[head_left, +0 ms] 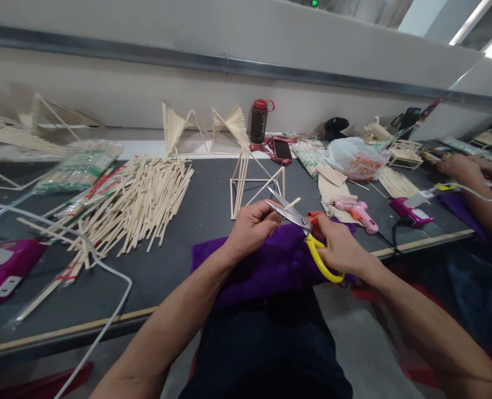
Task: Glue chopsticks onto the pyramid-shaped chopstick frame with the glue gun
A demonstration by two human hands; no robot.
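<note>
My right hand (339, 244) grips a pair of scissors (298, 217) with yellow and orange-red handles. The blades are parted and point left, towards my left hand (256, 224). Between those fingertips I pinch a thin wooden stick (293, 203); its short free end crosses the blades, and the rest is hidden by the hand and the metal. Under both hands a purple cloth (258, 271) hangs over the table edge. Just beyond them stands a small frame of glued sticks (239, 185).
Loose sticks (146, 199) lie heaped at left near a magenta power strip (10, 269) with a white cable. A pink glue gun (360, 215) rests at right. Twisted stick models (229, 127) and a bottle (259, 122) line the wall. A co-worker's hands (466, 166) are far right.
</note>
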